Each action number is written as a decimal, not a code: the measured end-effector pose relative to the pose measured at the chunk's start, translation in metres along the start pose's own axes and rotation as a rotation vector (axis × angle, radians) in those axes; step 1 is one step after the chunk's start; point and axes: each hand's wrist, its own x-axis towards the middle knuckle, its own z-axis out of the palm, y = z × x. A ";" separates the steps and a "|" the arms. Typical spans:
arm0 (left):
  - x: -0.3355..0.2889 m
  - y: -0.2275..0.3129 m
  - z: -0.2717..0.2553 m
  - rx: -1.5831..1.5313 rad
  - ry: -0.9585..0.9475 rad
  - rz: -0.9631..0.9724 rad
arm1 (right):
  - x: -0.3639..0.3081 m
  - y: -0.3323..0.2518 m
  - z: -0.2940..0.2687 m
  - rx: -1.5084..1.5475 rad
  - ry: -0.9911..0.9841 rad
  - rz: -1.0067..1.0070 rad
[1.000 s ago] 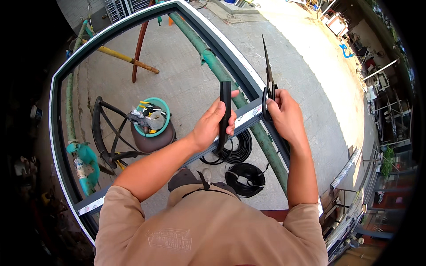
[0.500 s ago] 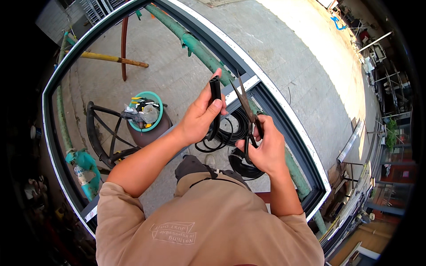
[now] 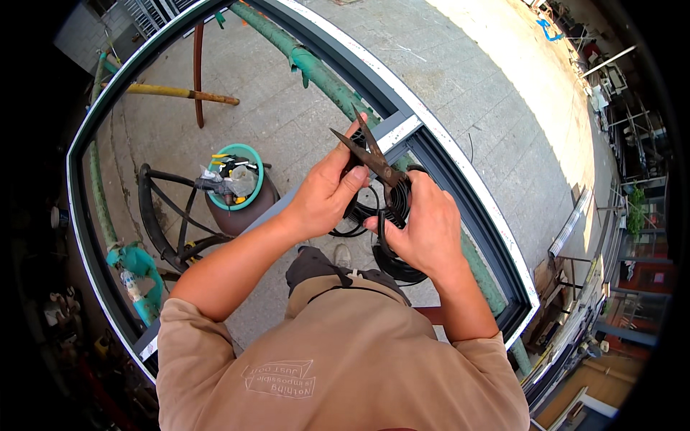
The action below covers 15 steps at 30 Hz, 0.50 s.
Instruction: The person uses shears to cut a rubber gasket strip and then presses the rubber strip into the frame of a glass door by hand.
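Observation:
My left hand (image 3: 320,197) is closed around a black rubber sealing strip (image 3: 351,207), thumb on the near side. In my right hand (image 3: 428,226) are dark-handled scissors (image 3: 388,172), their worn blades spread and pointing up and left. The blades cross in front of the strip's upper end, close to my left fingertips, and partly hide it. Whether they touch the rubber I cannot tell. Below my hands, more black strip lies in a loose coil (image 3: 399,271) by the grey window frame (image 3: 399,131).
The large frame surrounds me, resting on green pipes (image 3: 323,79). Inside it stand a teal-rimmed bucket (image 3: 256,158) of tools on a dark rounded base and a black tubular stand (image 3: 147,208). A yellow pole (image 3: 169,92) lies beyond. Metal profiles (image 3: 571,223) are at the right.
The scissors have moved left and up from beside the strip to its upper end, blades now crossing in front of it. My left hand has hardly moved.

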 end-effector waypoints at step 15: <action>-0.002 -0.008 0.003 0.190 0.042 0.042 | 0.007 0.008 -0.025 -0.224 -0.139 -0.095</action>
